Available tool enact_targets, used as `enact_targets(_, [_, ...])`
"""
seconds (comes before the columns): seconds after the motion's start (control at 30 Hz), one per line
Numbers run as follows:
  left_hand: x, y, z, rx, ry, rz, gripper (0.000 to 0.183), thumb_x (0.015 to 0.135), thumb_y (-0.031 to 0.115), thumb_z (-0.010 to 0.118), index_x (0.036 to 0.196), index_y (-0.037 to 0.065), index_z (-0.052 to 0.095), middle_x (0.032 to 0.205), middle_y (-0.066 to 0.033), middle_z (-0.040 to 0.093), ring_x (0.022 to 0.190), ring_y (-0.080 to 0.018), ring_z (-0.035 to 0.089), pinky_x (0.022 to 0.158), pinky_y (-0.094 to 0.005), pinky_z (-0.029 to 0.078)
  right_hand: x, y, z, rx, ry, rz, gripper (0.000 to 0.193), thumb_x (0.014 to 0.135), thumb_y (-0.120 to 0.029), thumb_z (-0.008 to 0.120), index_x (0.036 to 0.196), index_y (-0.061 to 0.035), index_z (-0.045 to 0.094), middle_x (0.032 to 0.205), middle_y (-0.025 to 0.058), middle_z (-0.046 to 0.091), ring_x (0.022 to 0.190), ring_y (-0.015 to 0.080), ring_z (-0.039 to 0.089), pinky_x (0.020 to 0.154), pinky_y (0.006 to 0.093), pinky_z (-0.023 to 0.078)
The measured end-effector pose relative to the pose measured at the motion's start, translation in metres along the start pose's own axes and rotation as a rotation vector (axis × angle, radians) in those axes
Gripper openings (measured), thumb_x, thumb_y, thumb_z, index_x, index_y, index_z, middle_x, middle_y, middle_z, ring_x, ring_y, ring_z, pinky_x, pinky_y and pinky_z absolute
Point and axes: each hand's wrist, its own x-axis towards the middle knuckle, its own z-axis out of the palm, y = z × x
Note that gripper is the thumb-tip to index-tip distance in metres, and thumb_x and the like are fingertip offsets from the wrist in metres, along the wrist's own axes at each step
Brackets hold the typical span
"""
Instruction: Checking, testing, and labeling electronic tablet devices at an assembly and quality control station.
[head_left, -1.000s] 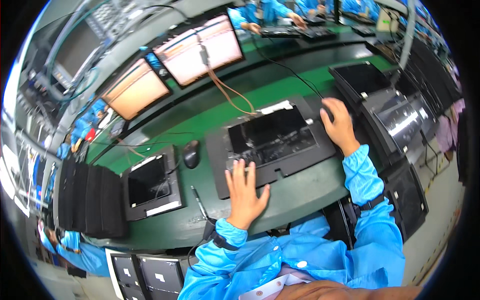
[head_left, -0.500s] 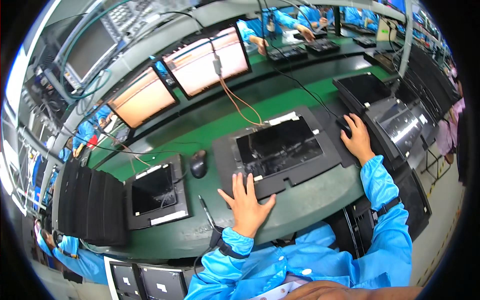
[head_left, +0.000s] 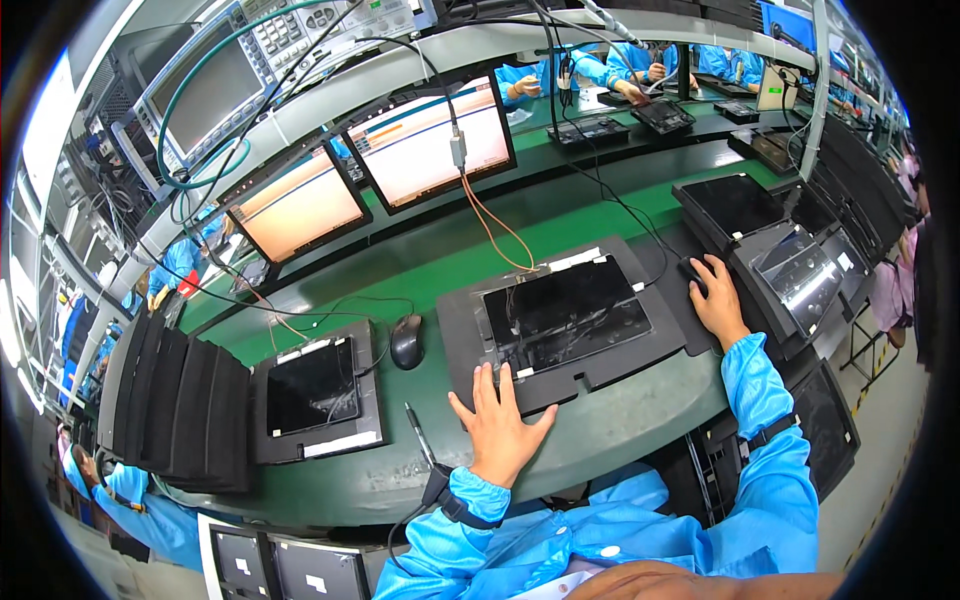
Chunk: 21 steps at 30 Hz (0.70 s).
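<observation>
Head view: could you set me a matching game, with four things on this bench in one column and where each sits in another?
Things:
1. left hand
2. right hand
3. grey mouse
4. pen

Places:
A. on a black mouse at the right of the big tray
B. lying on the bench, left of the left hand
C. flat on the big tray's front edge
D. between the small tray and the big tray

Pairs: 1-C, 2-A, 3-D, 4-B

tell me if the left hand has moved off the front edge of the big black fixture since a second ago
No. The left hand still lies flat with its fingers on the front edge of the big black fixture, at the same near-left spot; only the head camera has shifted.
</observation>
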Motion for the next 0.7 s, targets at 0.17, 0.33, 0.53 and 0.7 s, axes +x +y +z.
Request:
enact_targets(0.17, [0.002,0.007,-0.002,0.004,-0.021,0.009,0.096,0.078,0.055,0.078,0.148,-0.001,0.043,0.153,-0.0251,0.038,0.148,-0.0380,0.031,0.113,-0.0737,0.016,-0.007,0.007,-0.004,-0.004,0.010,0.018,0.044,0.090,-0.011,0.068,0.134,-0.0079,0.062,0.140,0.0229,0.052,0.127,0.0421,0.054,0.107,0.0451,0.046])
enact_targets(0.33, [0.003,0.010,0.000,0.052,-0.041,-0.003,0.099,0.078,0.052,0.081,0.150,-0.001,0.040,0.153,-0.0252,0.039,0.146,-0.0395,0.034,0.114,-0.0711,0.019,-0.002,0.008,0.000,0.025,0.028,0.003,0.053,0.090,-0.016,0.068,0.142,-0.0110,0.056,0.144,0.0234,0.050,0.129,0.0418,0.053,0.107,0.0454,0.046])
enact_targets(0.53, [0.001,0.012,0.003,0.061,-0.035,-0.023,0.102,0.077,0.050,0.083,0.153,0.001,0.037,0.156,-0.0234,0.038,0.147,-0.0381,0.035,0.117,-0.0677,0.017,0.000,0.002,-0.006,0.005,0.114,0.015,0.069,0.084,-0.025,0.073,0.145,-0.0055,0.049,0.141,0.0197,0.049,0.128,0.0392,0.052,0.107,0.0454,0.044])
enact_targets(0.7, [-0.001,0.011,0.002,0.063,-0.074,-0.043,0.102,0.076,0.049,0.083,0.153,0.001,0.036,0.157,-0.0232,0.037,0.149,-0.0365,0.032,0.119,-0.0672,0.014,-0.005,0.002,-0.006,0.062,0.153,0.061,0.065,0.084,-0.024,0.071,0.142,-0.0046,0.050,0.138,0.0180,0.051,0.125,0.0381,0.054,0.105,0.0464,0.045])
